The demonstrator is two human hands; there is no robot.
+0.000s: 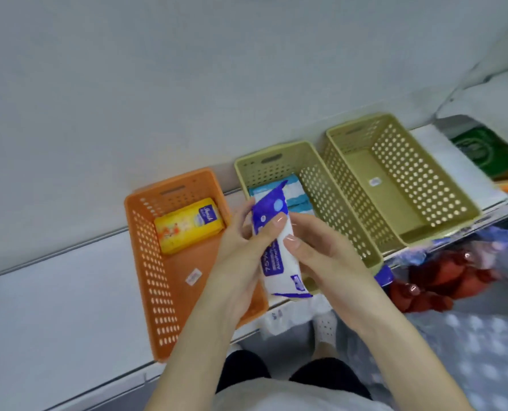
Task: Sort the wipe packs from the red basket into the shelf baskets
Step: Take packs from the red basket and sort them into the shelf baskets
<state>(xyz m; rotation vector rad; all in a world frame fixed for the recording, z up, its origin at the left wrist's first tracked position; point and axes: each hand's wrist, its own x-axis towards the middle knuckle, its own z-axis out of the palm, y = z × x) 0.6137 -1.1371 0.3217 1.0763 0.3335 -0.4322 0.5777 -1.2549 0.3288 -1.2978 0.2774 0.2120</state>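
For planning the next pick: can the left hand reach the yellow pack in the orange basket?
Probably yes: the orange basket is open on top, nothing covers the yellow pack, and the left hand is near. But it holds the blue pack with the right hand.

On blue-white wipe pack (279, 256): "75%", "Alcohol". Script on yellow pack (187, 225) label too blurred.

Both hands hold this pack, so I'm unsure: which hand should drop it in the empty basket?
Right. The right hand grips the pack on the side nearer the empty basket; the left hand would likely reach across.
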